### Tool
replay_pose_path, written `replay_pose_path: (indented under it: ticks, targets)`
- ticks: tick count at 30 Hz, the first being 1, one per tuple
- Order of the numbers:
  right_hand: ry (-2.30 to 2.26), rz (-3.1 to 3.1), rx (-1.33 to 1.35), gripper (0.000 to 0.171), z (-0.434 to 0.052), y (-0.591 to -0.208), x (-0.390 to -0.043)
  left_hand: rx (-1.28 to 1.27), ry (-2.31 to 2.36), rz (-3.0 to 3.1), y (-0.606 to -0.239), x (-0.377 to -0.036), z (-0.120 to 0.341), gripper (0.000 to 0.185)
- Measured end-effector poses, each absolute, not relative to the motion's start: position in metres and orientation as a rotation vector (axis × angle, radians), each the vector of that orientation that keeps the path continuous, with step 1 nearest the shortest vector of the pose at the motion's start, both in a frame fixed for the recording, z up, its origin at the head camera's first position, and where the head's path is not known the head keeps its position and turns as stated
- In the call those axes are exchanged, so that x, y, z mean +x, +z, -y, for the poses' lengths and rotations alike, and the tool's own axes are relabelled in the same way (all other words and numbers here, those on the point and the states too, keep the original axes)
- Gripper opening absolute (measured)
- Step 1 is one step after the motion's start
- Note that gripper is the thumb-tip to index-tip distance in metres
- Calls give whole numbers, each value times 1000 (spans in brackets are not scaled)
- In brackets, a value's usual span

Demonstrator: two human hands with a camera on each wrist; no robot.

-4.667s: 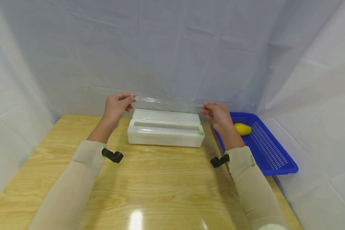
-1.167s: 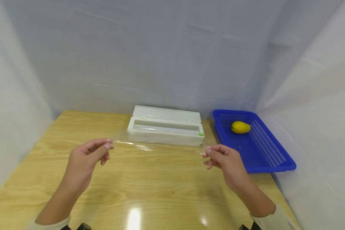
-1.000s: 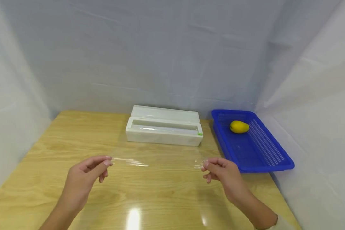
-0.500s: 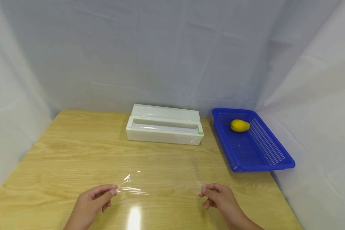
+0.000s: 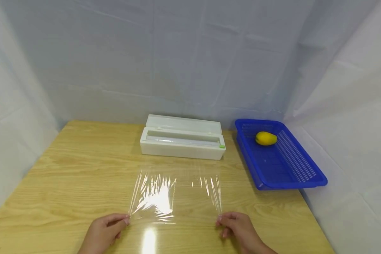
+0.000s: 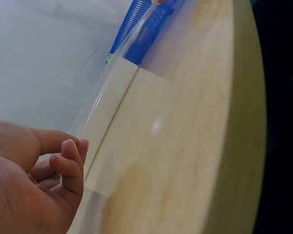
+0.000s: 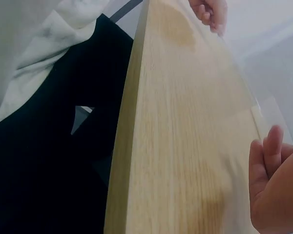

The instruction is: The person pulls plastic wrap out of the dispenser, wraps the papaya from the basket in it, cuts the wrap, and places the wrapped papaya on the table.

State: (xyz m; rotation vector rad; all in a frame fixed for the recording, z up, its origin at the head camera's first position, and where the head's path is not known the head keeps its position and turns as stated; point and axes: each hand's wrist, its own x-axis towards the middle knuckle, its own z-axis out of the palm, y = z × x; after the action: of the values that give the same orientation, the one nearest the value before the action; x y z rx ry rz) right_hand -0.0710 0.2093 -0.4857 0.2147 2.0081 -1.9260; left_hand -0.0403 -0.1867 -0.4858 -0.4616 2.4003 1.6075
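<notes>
Our left hand [image 5: 103, 231] and right hand [image 5: 238, 229] each pinch a near corner of the clear plastic film sheet [image 5: 174, 194], which lies stretched on the light wooden table [image 5: 66, 183], before the white rectangular film dispenser box [image 5: 182, 141].

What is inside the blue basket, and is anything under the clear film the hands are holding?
The blue basket holds one yellow fruit at its far end. Under the plastic film, pinched by the left hand and right hand, only the wooden table shows through.
</notes>
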Motion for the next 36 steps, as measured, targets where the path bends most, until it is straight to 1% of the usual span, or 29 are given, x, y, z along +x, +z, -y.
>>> replay_pose_path:
  ticks: [10,18,27,36]
  targets:
    - [-1863,-1978,158,30,-213,-500,-73,-429,1528,-2421,-499,-47,190,30]
    - [-1818,-2022,209,28,-210,-501,-78,-394,1472,-2466,-499,-51,189,31]
    - [-1815,-2050,246,28,-210,-499,-87,-369,1493,-2487,-494,-58,184,23]
    - [-1848,-2068,263,28,-207,-501,-96,-423,1549,-2433,-495,-68,183,29]
